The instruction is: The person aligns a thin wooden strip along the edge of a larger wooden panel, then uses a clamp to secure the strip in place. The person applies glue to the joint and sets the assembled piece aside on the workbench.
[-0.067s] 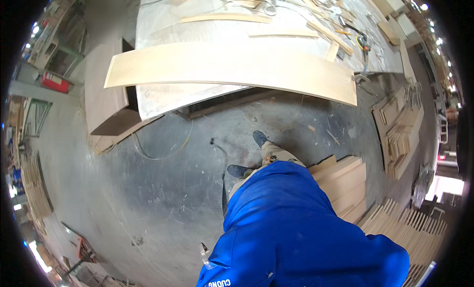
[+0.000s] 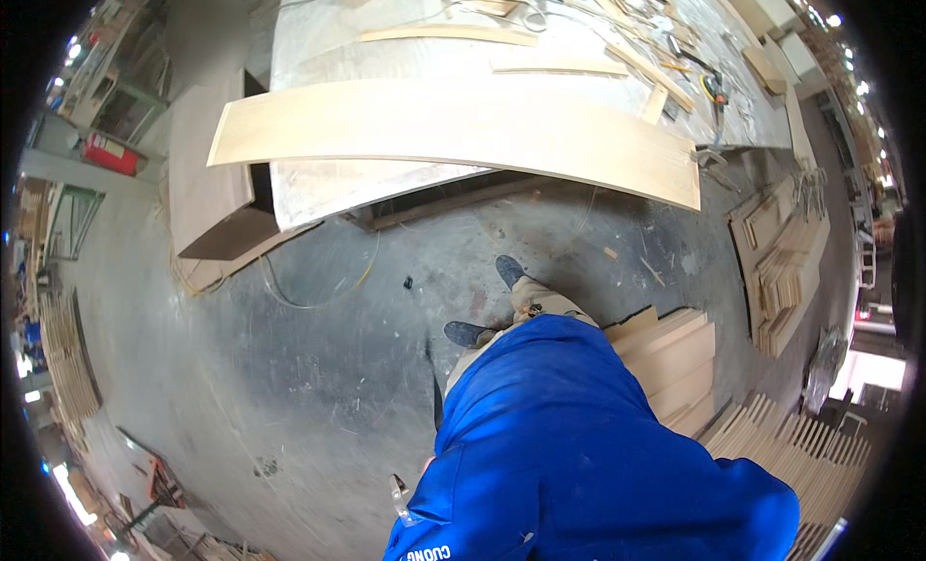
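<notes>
At the left edge of my blue shirt [image 2: 579,445], a small sliver of what looks like my left hand [image 2: 427,465] shows; its fingers are hidden, and what it holds, if anything, I cannot make out. My right hand is out of the picture. A thin dark strap or cord [image 2: 437,397] hangs beside my left leg. A small black piece [image 2: 408,283] appears over the floor ahead of it. In front of me, a long pale wooden board [image 2: 453,127] lies across the near edge of the worktable [image 2: 318,199], both ends reaching past it.
Wood strips [image 2: 449,32] and a clamp [image 2: 714,88] lie on the table. A brown cabinet box [image 2: 207,190] stands at its left, with a hose [image 2: 318,305] on the floor. Stacked panels [image 2: 675,358] and slatted pieces [image 2: 791,455] sit at my right, more boards [image 2: 786,272] beyond.
The small black piece has shifted slightly left and nearer, and the dark cord has swung. A sliver of hand has come out beside my shirt. The board has not moved on the table.
</notes>
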### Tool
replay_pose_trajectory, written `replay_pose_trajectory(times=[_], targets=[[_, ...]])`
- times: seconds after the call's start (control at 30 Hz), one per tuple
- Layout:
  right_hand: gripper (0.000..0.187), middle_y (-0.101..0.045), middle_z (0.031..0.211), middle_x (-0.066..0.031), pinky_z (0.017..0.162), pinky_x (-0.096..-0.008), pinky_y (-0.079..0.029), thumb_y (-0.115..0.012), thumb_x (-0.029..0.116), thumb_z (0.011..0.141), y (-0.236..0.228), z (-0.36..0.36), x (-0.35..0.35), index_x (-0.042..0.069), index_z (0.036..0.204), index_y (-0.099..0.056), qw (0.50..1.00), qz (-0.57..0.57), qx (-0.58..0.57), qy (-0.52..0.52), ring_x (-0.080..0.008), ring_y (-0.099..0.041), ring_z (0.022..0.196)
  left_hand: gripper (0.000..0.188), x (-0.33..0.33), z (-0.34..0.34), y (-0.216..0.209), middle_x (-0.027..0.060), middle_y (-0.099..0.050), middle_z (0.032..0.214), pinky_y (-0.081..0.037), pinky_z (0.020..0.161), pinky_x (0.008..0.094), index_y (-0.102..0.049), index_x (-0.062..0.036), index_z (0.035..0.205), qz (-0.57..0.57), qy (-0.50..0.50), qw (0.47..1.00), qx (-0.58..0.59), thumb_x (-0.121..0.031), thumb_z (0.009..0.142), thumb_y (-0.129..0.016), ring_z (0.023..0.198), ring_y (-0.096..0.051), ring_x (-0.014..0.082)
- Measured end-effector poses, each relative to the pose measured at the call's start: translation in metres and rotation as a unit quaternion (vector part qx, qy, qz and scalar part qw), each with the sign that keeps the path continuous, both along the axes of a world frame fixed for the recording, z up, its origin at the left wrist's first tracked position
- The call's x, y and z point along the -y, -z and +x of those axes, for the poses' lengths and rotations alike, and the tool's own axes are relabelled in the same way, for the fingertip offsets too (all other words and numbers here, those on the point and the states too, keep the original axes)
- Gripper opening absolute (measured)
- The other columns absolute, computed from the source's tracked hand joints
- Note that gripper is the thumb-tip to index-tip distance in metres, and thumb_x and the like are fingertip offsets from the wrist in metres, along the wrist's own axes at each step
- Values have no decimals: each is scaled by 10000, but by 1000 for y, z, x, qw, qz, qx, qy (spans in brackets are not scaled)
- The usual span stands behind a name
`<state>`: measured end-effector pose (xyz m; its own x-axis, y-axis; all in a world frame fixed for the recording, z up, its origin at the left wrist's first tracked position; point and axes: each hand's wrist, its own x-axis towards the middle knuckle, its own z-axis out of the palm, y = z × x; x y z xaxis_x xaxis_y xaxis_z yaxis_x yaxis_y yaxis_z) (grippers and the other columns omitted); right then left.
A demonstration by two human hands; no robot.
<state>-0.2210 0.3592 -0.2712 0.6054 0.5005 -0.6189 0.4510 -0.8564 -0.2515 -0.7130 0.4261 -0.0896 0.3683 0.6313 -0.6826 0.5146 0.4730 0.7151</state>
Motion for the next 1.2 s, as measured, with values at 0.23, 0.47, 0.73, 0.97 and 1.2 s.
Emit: replay_pose_trajectory(times=[0.23,0.47,0.73,0.97,1.2], targets=[[258,-725,1047,-156,889,-452,-535,-618,276,941,-13,-53,93,60,1041,-717,999,14,-47,-11,-344,-690,988,372,-5,-11,-33,-72,-446,701,-350,610,286,-536,-64,757,25,-34,999,14,-297,1015,-668,682,-402,79],[248,-747,1005,-158,868,-460,-547,-625,269,930,-50,-112,291,61,999,-741,982,-121,-146,-28,-355,-710,955,402,-49,16,-129,-81,-416,689,-324,593,292,-506,-73,716,41,41,998,-40,-287,1013,-671,667,-370,81],[198,-727,884,-204,732,-506,-561,-661,266,879,-213,8,255,77,894,-716,985,-82,75,-129,-433,-708,842,456,-125,73,-277,72,-538,660,-402,671,372,-558,0,697,239,238,941,-32,-344,971,-682,683,-476,218],[499,-663,1190,-202,882,-450,-564,-729,259,927,-345,39,46,66,1356,-564,904,406,-106,-84,-340,-668,1092,419,-195,212,-405,63,-440,645,-353,621,356,-510,-11,724,387,409,825,49,-317,973,-649,647,-431,204],[967,-460,1506,-222,1054,-462,-506,-793,459,880,-394,53,-85,89,1598,-263,812,536,-192,-128,-337,-547,1317,436,-238,333,-472,-44,-507,709,-330,615,262,-571,-46,757,356,417,833,72,-397,1016,-597,684,-446,69]])
